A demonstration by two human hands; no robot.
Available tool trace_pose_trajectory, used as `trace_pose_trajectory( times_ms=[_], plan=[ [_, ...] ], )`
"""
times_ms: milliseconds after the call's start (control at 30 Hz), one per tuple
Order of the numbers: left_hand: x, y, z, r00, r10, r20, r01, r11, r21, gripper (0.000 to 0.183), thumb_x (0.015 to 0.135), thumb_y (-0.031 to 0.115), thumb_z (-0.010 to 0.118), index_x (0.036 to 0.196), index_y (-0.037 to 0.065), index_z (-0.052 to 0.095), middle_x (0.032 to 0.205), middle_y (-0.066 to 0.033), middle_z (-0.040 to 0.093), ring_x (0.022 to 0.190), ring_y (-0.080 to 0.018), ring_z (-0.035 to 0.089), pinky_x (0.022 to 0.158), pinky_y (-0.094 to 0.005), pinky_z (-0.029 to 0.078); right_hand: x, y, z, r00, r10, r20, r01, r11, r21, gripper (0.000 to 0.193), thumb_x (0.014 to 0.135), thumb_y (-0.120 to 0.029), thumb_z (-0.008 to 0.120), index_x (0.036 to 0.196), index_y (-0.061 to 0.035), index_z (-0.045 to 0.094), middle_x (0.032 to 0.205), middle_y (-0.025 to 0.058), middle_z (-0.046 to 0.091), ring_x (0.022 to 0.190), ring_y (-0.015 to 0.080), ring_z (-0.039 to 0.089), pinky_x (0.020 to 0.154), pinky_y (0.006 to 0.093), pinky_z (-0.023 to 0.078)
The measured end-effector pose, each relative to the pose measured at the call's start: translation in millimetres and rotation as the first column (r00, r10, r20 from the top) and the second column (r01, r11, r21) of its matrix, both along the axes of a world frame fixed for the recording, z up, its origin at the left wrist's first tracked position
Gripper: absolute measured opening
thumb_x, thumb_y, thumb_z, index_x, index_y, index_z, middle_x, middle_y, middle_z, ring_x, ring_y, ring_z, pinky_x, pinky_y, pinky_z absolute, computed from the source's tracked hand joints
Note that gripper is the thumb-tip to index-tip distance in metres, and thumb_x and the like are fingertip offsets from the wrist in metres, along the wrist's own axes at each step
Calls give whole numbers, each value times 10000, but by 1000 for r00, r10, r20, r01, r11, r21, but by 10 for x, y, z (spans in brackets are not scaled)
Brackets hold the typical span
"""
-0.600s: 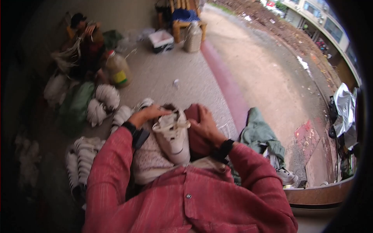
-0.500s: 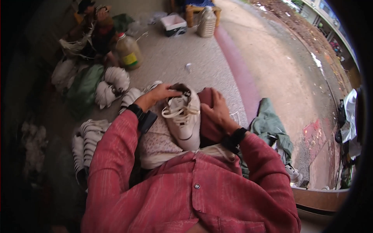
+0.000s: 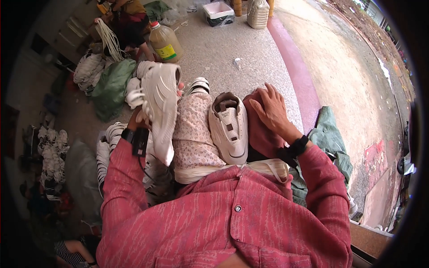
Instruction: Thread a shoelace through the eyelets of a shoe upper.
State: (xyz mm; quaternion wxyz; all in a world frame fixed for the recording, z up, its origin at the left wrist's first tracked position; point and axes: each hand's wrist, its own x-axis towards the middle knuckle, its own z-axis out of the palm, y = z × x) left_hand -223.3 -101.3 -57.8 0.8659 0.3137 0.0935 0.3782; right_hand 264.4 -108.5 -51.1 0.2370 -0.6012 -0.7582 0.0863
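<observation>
My left hand (image 3: 141,118) grips a white sneaker (image 3: 161,107) on my left side; the shoe stands on end, toe down, its white laces toward the hand. Part of that hand is hidden behind it. A second white sneaker (image 3: 231,145), with no laces in its eyelets, lies between my thighs, toe toward me. Spread on my dark red trouser knee (image 3: 263,134), my right hand (image 3: 271,110) is open and holds nothing. Floral cloth (image 3: 194,127) covers my left thigh. Pale laces (image 3: 196,173) lie across my lap near the waist.
Striped shoes (image 3: 103,154) are piled at my left, with a green sack (image 3: 115,96) beyond. A yellowish jug (image 3: 165,44) stands near another person (image 3: 129,22), beside hanging white laces (image 3: 109,40). Farther off is a white box (image 3: 219,13). Green cloth (image 3: 331,138) lies at my right.
The laced sneaker has left my lap and moved left in my left hand. An unlaced sneaker now shows in my lap. My right hand stays on the knee. The view has shifted.
</observation>
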Motion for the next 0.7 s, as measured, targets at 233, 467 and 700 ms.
trace_pose_trajectory(
  times_ms=[233, 467, 700],
  plan=[
    [-926, 256, -752, 808, -477, 345, 584, 726, -363, 569, 954, 370, 503, 1415, 60, 382, 1431, -125, 414, 1234, -257, 498, 1013, -389, 443, -933, 790, 282, 798, 507, -326, -598, 733, -324, 497, 892, -415, 564, 1105, 31, 624, 1046, 249, 645, 998, 351, 621, 891, 410, 458],
    [1175, -464, 1237, 552, 470, -689, -326, 882, 341, 487, 950, 334, 528, 1323, 22, 496, 1252, -103, 592, 1129, -187, 577, 1021, -311, 429, -563, 595, 166, 764, 359, -536, -589, 728, -351, 374, 945, -278, 564, 1142, 35, 610, 1032, 160, 662, 967, 190, 619, 842, 304, 479],
    [395, -206, 826, 817, 229, -529, -301, 952, -52, 429, 947, 327, 519, 1259, 33, 551, 1165, -79, 632, 1044, -168, 606, 953, -309, 475, 164, -66, 355, 142, -16, -990, -601, 793, -99, 370, 961, -177, 530, 1274, 20, 537, 1153, 77, 630, 1041, 137, 589, 931, 281, 463]
  ],
)
